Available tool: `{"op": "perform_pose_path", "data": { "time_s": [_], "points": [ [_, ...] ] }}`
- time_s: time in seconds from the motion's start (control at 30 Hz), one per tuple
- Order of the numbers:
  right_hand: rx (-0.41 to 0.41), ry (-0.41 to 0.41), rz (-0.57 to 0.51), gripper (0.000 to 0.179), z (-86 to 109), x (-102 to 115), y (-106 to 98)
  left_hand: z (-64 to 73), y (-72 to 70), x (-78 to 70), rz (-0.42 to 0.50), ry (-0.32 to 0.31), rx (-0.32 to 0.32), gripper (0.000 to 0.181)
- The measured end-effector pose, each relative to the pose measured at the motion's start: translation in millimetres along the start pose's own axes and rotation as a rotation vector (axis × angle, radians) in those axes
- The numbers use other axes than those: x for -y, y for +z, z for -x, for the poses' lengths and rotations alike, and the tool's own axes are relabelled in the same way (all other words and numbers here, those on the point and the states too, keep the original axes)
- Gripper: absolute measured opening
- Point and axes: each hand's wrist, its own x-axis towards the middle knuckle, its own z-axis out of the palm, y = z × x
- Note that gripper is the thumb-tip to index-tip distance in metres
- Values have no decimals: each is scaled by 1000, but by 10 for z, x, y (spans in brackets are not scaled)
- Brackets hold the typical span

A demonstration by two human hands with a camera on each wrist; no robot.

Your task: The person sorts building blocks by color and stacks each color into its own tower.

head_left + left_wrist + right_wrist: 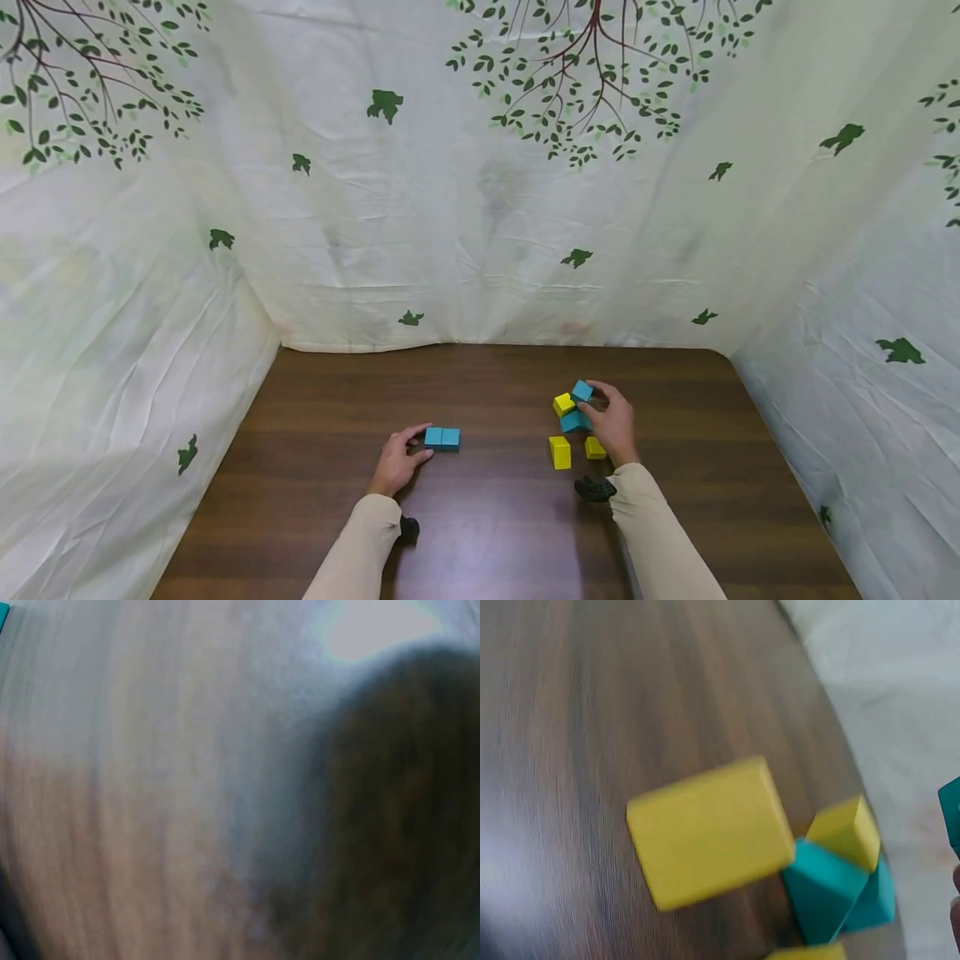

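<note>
Two blue blocks stand side by side in the head view, a left one (433,438) and a right one (451,439). My left hand (397,463) pinches the left one at its near end, thumb in front and a finger behind. Farther right, my right hand (613,423) holds another blue block (582,391) between thumb and fingers, above a small group. That group has a yellow block (564,405) beside a blue block (574,422). At the right edge of the right wrist view the held blue block (952,814) shows only in part, with fingertips below it.
Nearer me are a tall yellow block (559,452) and a smaller yellow block (595,448) below my right hand. The brown wooden table (495,533) ends at a white leaf-printed cloth (480,208) at the back and sides. The left wrist view is mostly blurred.
</note>
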Motion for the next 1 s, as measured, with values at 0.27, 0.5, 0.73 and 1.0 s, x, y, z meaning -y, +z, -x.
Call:
{"op": "perform_pose_path", "data": {
  "time_s": [0.27,0.5,0.73,1.0],
  "points": [
    [-36,-50,-61,40,126,275,271,-12,-7,5,-9,-6,-2,42],
    [3,-111,-92,40,248,460,573,-2,-6,2,-3,-4,-1,42],
    [50,-117,-75,40,341,632,858,10,1,5,2,4,-8,42],
    [129,-176,-97,39,377,719,1115,0,-2,16,7,2,-4,41]
  ]
}}
